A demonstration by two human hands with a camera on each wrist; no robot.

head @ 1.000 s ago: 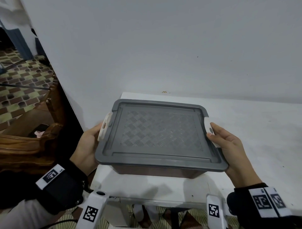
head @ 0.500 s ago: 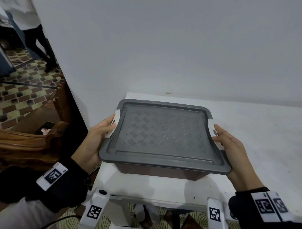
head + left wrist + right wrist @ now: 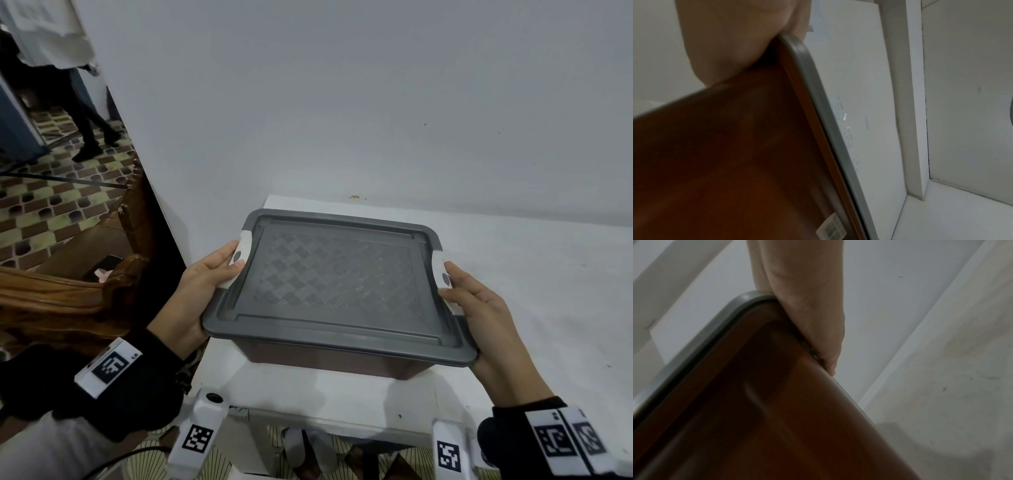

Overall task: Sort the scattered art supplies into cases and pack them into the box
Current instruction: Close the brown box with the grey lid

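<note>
A brown storage box (image 3: pixel 335 361) with a grey patterned lid (image 3: pixel 335 281) hangs just above the near left corner of the white table (image 3: pixel 534 274). My left hand (image 3: pixel 202 287) grips its left side, thumb on the white latch (image 3: pixel 244 251). My right hand (image 3: pixel 479 311) grips the right side, thumb on the other white latch (image 3: pixel 442 270). The left wrist view shows the brown box wall (image 3: pixel 725 154) and grey lid rim (image 3: pixel 818 84) under my palm. In the right wrist view the fingers (image 3: pixel 818 331) curl under the lid rim beside the box wall (image 3: pixel 777 410). No art supplies or cases show.
A grey wall (image 3: pixel 342 102) stands close behind the table. A carved wooden chair (image 3: pixel 68 291) sits to the left, with tiled floor (image 3: pixel 41 205) beyond, where a person's legs (image 3: pixel 89 130) stand. The table runs bare to the right.
The box has shifted to the right, further over the table. The left latch, swung out before, now lies down on the lid under my left thumb.
</note>
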